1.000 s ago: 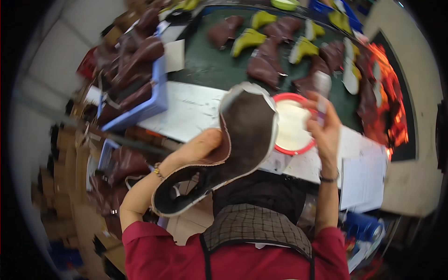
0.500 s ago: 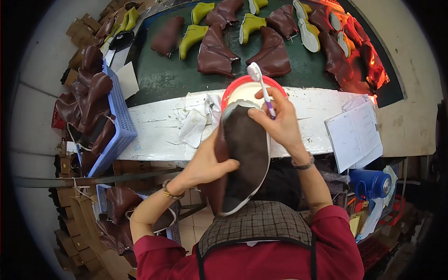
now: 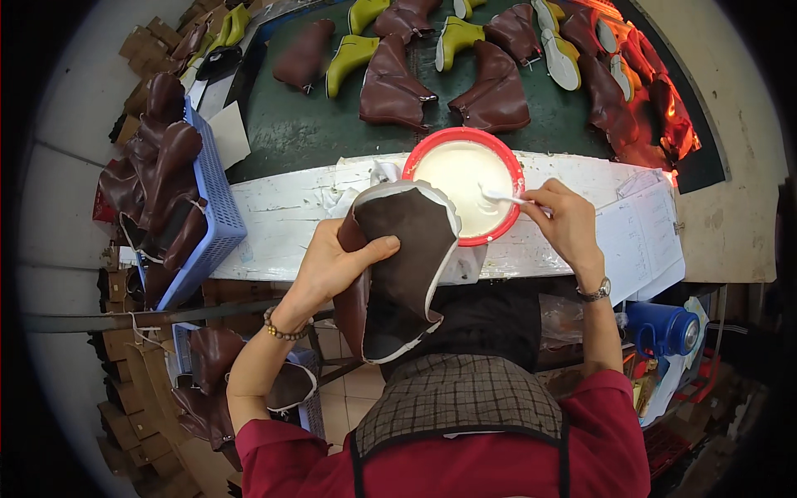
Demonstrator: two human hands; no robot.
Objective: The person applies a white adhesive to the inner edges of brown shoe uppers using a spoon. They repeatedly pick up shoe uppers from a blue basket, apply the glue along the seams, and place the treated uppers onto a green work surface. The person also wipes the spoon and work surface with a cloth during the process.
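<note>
Your left hand (image 3: pixel 340 261) holds a brown boot (image 3: pixel 403 236), with its grip closed tight on the boot's left side and the thumb pressed on the dark bottom. The boot is in front of you, tipped so the dark bottom faces up at you, with a pale edge around it. Your right hand (image 3: pixel 566 224) has its grip pinched shut on a small white brush (image 3: pixel 508 197). The tip of the brush is in the creamy white stuff (image 3: pixel 461 178) inside a red bowl (image 3: pixel 466 134). The bowl sits on the white surface (image 3: pixel 274 242), just past the boot. On the far side, brown boots (image 3: pixel 397 87) and yellow-green boots (image 3: pixel 349 62) lie on a dark green top (image 3: pixel 278 141). To your left is a blue basket (image 3: pixel 217 222) full of brown boots, and to your right is an open notebook (image 3: pixel 638 241)
</note>
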